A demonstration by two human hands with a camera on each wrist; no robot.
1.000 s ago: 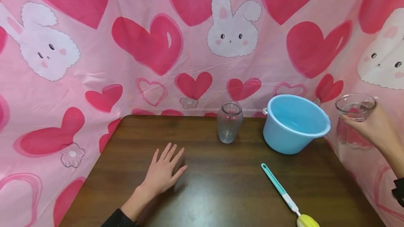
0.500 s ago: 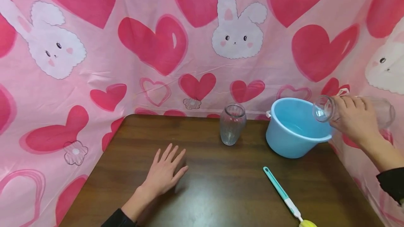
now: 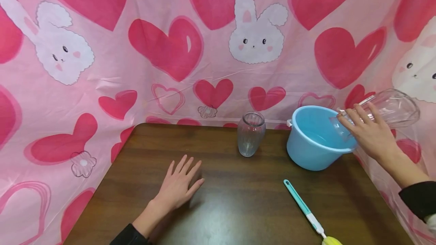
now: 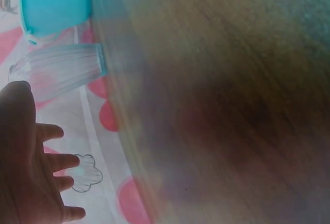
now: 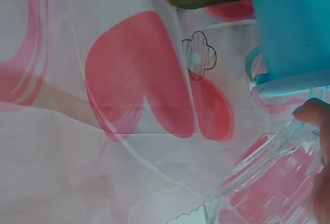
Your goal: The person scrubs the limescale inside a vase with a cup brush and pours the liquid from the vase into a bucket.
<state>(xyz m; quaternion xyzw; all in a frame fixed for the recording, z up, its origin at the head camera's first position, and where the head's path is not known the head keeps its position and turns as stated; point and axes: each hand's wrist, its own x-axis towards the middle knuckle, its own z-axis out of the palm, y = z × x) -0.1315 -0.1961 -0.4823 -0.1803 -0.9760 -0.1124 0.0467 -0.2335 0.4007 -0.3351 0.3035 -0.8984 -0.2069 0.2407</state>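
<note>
My right hand (image 3: 366, 133) grips a clear ribbed glass vase (image 3: 388, 108) and holds it tipped on its side, mouth down over the rim of a light blue plastic basin (image 3: 315, 139) at the table's back right. The right wrist view shows the same vase (image 5: 268, 182) under my fingertips beside the basin (image 5: 291, 22). My left hand (image 3: 178, 184) rests flat with fingers spread on the dark wooden table (image 3: 238, 207). A second clear ribbed vase (image 3: 251, 133) stands upright at the back middle; it appears in the left wrist view as a vase (image 4: 56, 72) too.
A teal-handled bottle brush (image 3: 303, 209) with a yellow sponge head lies near the front right of the table. A pink cloth (image 3: 163, 48) printed with hearts and bunnies hangs behind and drapes around both sides of the table.
My right hand carried the vase from upright at the far right over to the basin and tipped it mouth down. The left hand stayed put.
</note>
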